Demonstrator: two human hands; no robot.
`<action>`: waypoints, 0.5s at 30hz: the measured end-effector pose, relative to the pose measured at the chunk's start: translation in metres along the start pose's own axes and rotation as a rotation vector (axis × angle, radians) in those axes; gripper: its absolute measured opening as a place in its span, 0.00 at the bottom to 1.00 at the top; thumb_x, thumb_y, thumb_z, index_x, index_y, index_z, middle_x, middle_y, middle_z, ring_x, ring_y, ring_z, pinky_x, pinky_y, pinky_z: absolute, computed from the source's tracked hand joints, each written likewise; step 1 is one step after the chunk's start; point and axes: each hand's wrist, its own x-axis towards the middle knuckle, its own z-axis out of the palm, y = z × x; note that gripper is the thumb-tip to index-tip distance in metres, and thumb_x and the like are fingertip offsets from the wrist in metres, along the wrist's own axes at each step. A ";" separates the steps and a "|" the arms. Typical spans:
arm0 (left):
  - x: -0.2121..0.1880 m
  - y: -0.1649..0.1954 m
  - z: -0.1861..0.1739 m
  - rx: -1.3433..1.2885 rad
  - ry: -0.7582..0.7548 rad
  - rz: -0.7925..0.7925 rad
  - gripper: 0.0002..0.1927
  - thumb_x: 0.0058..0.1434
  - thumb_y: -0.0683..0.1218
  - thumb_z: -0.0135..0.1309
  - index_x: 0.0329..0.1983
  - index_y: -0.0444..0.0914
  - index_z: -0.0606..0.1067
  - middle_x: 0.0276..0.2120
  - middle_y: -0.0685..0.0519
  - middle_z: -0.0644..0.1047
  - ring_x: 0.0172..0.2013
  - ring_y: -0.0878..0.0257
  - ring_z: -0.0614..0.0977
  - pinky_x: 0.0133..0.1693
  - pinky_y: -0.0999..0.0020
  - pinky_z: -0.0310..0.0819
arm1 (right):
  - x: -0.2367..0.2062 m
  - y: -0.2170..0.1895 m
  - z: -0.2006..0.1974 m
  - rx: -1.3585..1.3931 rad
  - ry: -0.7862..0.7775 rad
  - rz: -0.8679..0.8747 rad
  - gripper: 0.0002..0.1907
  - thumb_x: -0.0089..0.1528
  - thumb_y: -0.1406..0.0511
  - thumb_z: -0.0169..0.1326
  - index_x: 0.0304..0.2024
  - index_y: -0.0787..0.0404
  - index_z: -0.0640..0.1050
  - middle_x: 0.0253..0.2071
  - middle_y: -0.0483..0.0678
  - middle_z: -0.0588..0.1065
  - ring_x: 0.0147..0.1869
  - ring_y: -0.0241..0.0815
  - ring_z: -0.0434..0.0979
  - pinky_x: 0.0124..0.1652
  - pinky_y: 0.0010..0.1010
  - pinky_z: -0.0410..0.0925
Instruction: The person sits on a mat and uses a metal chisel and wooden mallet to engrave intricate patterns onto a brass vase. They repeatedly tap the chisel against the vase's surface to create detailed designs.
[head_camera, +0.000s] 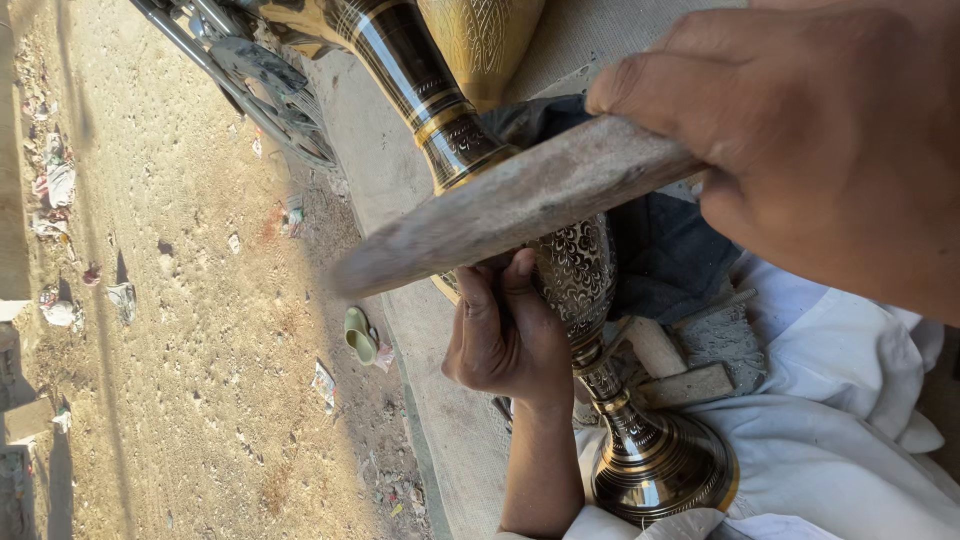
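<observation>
A tall brass vase (585, 270) with engraved patterns and black bands lies across my lap, its round foot (660, 465) near the bottom of the view. My left hand (505, 335) is curled against the vase's engraved belly and holds it; whatever may be inside the fingers is hidden. My right hand (800, 130), close to the camera at top right, grips a worn wooden mallet (510, 205). The mallet's shaft reaches across the vase, just above my left hand.
A second brass vessel (480, 40) lies at the top. Wooden blocks (690, 385) and a dark blue cloth (660, 255) rest by the vase on white clothing (850, 430). A wheel (270, 95), a green sandal (358, 335) and litter sit on sandy ground (200, 300).
</observation>
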 end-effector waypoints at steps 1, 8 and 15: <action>0.000 -0.001 0.000 -0.005 -0.004 -0.002 0.27 0.66 0.26 0.56 0.66 0.36 0.71 0.47 0.42 0.83 0.45 0.61 0.87 0.46 0.71 0.85 | 0.000 -0.001 0.000 0.007 -0.013 0.010 0.24 0.48 0.73 0.66 0.48 0.61 0.82 0.37 0.49 0.80 0.37 0.45 0.81 0.35 0.34 0.71; 0.001 -0.002 -0.003 0.016 -0.022 -0.015 0.26 0.66 0.27 0.58 0.66 0.36 0.71 0.44 0.44 0.84 0.42 0.65 0.87 0.42 0.74 0.86 | 0.004 -0.006 -0.006 0.109 -0.031 0.037 0.25 0.46 0.75 0.64 0.48 0.61 0.81 0.35 0.47 0.78 0.35 0.42 0.80 0.33 0.33 0.70; 0.002 0.000 -0.003 -0.023 -0.004 -0.024 0.26 0.68 0.27 0.57 0.67 0.37 0.72 0.42 0.46 0.84 0.39 0.68 0.86 0.43 0.76 0.84 | 0.005 -0.012 -0.005 0.082 -0.002 0.007 0.27 0.45 0.73 0.64 0.49 0.62 0.81 0.39 0.51 0.79 0.39 0.49 0.81 0.38 0.38 0.71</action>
